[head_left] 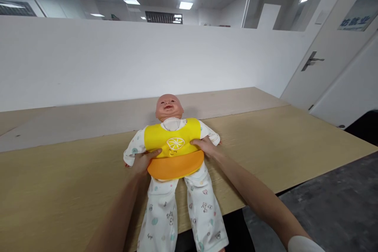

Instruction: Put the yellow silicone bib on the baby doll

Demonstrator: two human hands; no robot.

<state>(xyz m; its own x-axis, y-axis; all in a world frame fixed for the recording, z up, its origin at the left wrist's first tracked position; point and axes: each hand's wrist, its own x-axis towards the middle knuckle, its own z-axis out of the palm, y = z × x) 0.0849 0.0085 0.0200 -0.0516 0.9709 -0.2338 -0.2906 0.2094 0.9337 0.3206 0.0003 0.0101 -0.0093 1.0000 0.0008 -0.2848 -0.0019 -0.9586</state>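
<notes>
A baby doll (169, 107) lies on its back on a wooden table (73, 181), head away from me, legs hanging over the near edge. It wears white patterned pyjamas and a yellow silicone bib (173, 141) with an orange pocket (176, 166). My left hand (143, 160) grips the doll's side at the bib's left edge, thumb on the bib. My right hand (204, 145) holds the opposite side at the bib's right edge, thumb resting on the yellow part. Both hands are closed round the doll's torso.
A white partition wall (118, 59) runs behind the table. At the right stand a white door with a lever handle (312, 60) and dark grey floor (330, 204). The table's near edge cuts diagonally under the doll's legs.
</notes>
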